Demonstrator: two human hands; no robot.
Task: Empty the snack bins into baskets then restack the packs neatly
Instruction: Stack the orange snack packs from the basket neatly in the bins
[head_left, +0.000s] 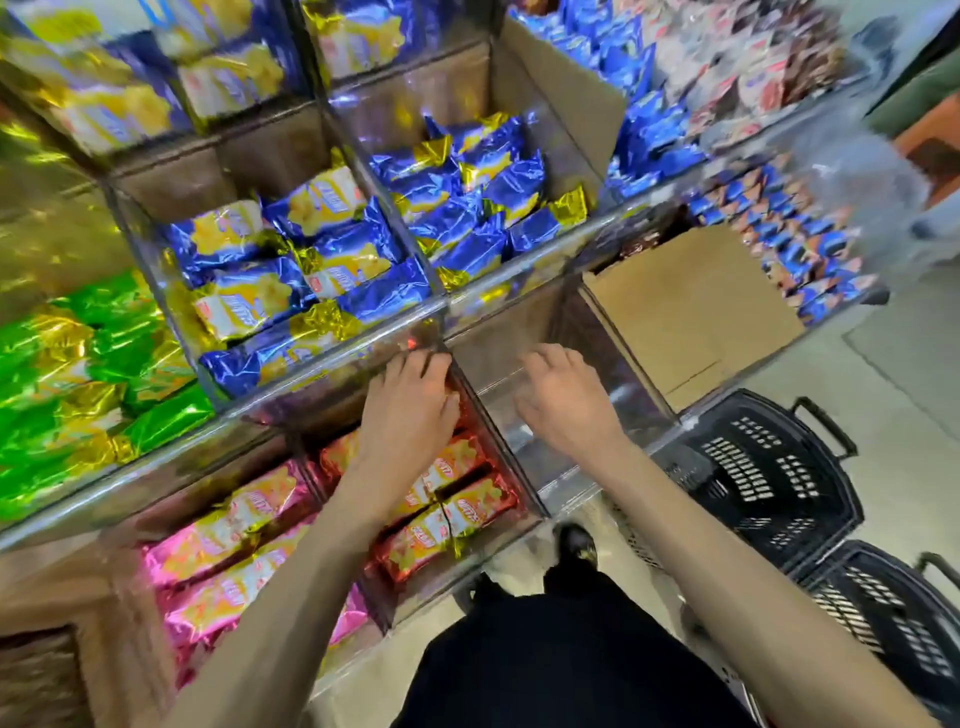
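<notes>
Clear plastic bins (441, 332) hold snack packs in rows. My left hand (410, 410) reaches into the bin of red packs (467, 509) and lies flat on the top packs at its back, fingers spread. My right hand (561, 400) hovers in the neighbouring clear bin (561, 478), which shows no packs; its fingers are loosely curled and hold nothing. Two black plastic baskets (769, 478) (893, 623) stand on the floor at the lower right.
Blue packs (311, 260) fill the bins above, green packs (78, 374) lie at the left, pink packs (223, 551) at the lower left. A cardboard sheet (691, 306) lines a bin at the right. My shoe (574, 543) and dark trousers are below.
</notes>
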